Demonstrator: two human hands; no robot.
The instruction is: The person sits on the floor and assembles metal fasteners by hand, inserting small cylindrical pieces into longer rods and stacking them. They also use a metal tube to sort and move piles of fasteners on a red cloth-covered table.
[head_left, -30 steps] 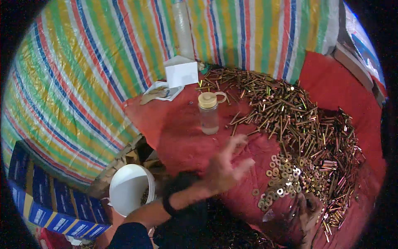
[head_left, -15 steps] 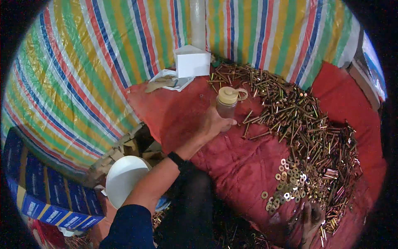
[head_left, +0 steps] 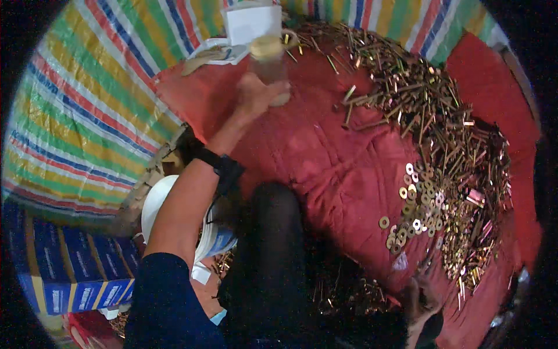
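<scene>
Left hand (head_left: 256, 96): clamped round bottle (head_left: 270, 71) | axis: roughly upright, cap (head_left: 265, 47) uppermost | right hand (head_left: 423, 299): well apart, nearer washers (head_left: 417, 223), grip cannot tell

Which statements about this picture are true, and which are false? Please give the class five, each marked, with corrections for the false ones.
1. The left hand grips the bottle. True.
2. The bottle has a black lid. False: its lid is pale yellow.
3. The washers lie on the red cloth. True.
4. The washers are left of the bottle. False: they are right of it.
5. The right hand is below the washers in the picture. True.
</scene>
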